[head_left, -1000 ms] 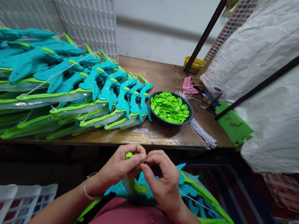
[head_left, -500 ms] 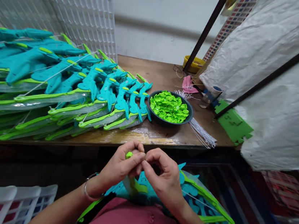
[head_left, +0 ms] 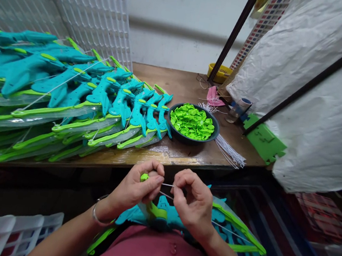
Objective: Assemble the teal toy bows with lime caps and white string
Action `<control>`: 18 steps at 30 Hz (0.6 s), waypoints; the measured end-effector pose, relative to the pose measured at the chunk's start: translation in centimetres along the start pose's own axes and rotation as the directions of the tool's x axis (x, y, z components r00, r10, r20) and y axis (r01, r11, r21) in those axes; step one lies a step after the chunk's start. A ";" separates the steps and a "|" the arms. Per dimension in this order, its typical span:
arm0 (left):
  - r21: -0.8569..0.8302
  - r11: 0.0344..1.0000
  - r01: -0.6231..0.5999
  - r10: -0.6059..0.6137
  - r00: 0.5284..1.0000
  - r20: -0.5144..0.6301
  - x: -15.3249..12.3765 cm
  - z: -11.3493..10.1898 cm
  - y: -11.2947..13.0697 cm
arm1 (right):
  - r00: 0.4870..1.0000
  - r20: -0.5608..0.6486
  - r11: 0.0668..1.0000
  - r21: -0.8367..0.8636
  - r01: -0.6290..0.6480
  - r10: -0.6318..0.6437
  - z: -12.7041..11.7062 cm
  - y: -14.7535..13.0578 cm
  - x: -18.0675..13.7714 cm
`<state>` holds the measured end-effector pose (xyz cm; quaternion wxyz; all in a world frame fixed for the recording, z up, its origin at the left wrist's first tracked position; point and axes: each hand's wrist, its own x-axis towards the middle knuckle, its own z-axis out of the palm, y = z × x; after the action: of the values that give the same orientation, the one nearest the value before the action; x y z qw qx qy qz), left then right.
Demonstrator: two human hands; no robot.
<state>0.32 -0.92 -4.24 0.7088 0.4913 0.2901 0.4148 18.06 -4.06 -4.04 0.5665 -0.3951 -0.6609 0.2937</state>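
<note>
In front of my body, my left hand (head_left: 140,186) is closed around the lime-green tip (head_left: 144,177) of a toy bow's limb. A thin white string (head_left: 168,185) stretches from that hand to the pinched thumb and fingertips of my right hand (head_left: 194,203). Below my hands, the bow's curved green limb (head_left: 156,211) runs down toward my lap, partly hidden by my left hand. Teal and green bow parts (head_left: 234,221) lie across my lap, extending out on the right side. My fingers hide how the string meets the tip.
A pile of teal and green toy bows (head_left: 99,98) covers the bench's left side. Beside it stand a dark bowl (head_left: 216,135) of green plastic pieces and a bundle of white strings (head_left: 230,151). A green foam block (head_left: 264,139) and a dark pole (head_left: 314,81) are at right.
My hands have moved apart, and a taut piece of white string now shows between them. The camera view has shifted slightly.
</note>
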 end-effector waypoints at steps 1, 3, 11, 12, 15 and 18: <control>-0.002 1.000 -0.001 0.002 1.000 0.013 0.0 0.0 0.0 | 1.000 -0.004 1.000 0.022 -0.015 0.015 0.0 0.0 -0.1; -0.011 1.000 -0.005 0.005 0.999 0.033 0.0 0.0 0.1 | 0.998 -0.001 0.996 0.068 -0.064 0.065 0.0 -0.1 -0.1; -0.085 0.996 0.010 -0.004 0.997 0.071 0.8 -0.1 0.6 | 0.979 0.026 0.969 0.136 -0.206 0.205 0.2 -0.3 -0.4; -0.095 0.995 0.009 -0.002 0.997 0.073 0.9 -0.2 0.6 | 0.978 0.033 0.970 0.128 -0.208 0.205 0.2 -0.4 -0.5; -0.110 0.994 0.008 0.002 0.996 0.086 1.1 -0.7 0.7 | 0.982 0.018 0.980 0.070 -0.187 0.186 0.1 -0.4 -0.6; -0.122 0.993 0.003 0.009 0.995 0.104 1.4 -1.0 0.8 | 0.993 -0.010 0.990 -0.076 -0.118 0.118 -0.1 -0.6 -0.7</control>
<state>-0.03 0.83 -3.87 0.7510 0.4686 0.2261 0.4065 18.11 -4.95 -3.89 0.5342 -0.4556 -0.6457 0.3002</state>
